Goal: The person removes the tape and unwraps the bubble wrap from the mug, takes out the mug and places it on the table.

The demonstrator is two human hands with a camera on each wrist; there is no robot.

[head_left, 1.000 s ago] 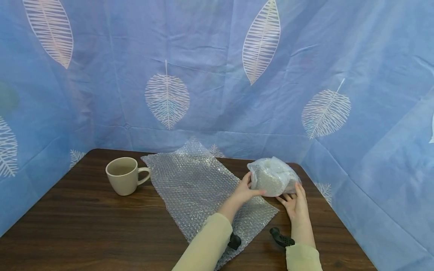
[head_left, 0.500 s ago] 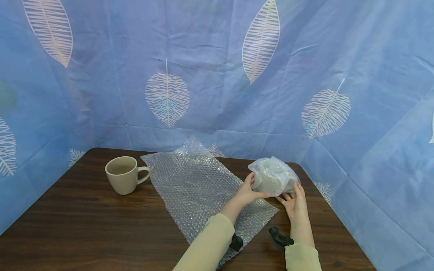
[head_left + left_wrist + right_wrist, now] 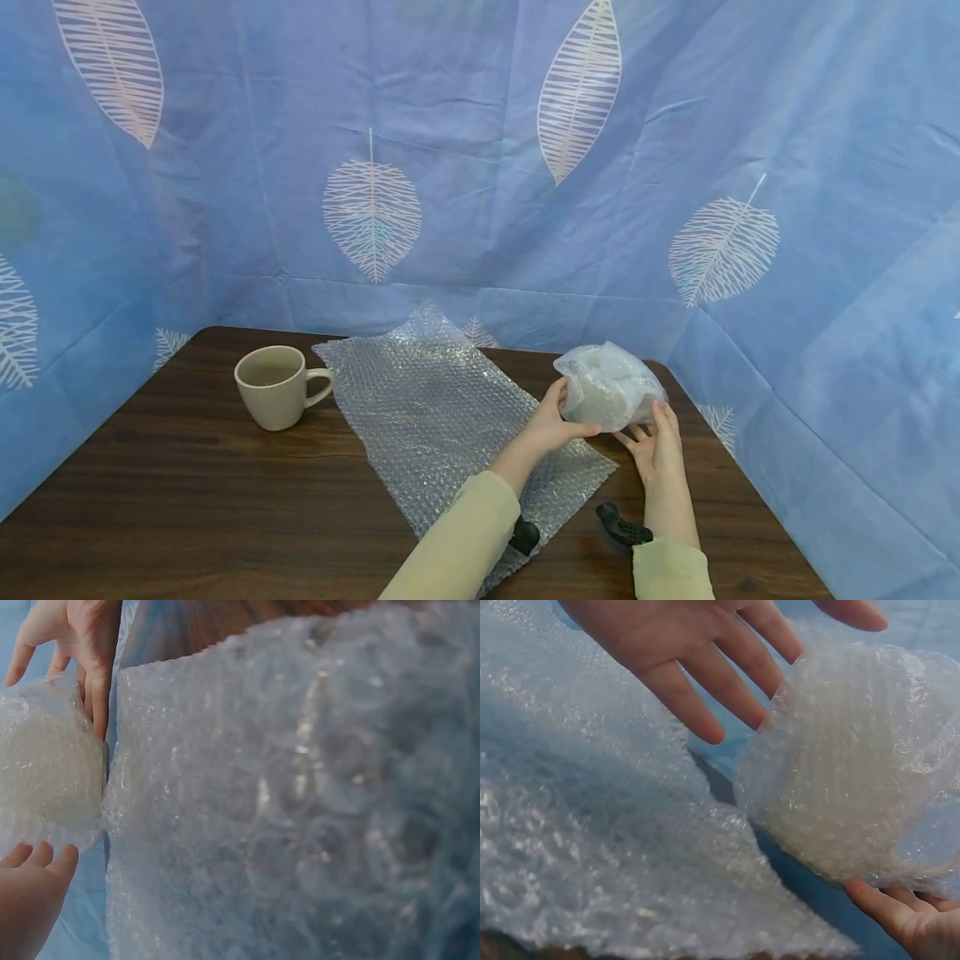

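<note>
At the right of the table, both hands hold a bubble-wrapped bundle [image 3: 603,392] between them; something pale beige shows through the wrap. My left hand [image 3: 547,425] has its thumb along the near side and its fingers at the left side. From the right, my right hand [image 3: 656,446] cups the bundle, its fingers spread at the underside and one digit up the right side. Under the left forearm lies a large flat sheet of bubble wrap [image 3: 435,400]. Both wrist views show the bundle close up: wrap [image 3: 49,765] in the left, wrap [image 3: 847,750] in the right.
A beige mug [image 3: 273,392] stands upright at the left, its handle next to the sheet's left edge. The dark wooden table [image 3: 187,500] ends at the back against a blue leaf-patterned cloth [image 3: 465,208]. Black wrist devices [image 3: 622,525] sit by both cuffs.
The bundle has shifted slightly up and right and turned a little in the hands. My left hand has moved slightly right with it. The mug and the sheet lie as before.
</note>
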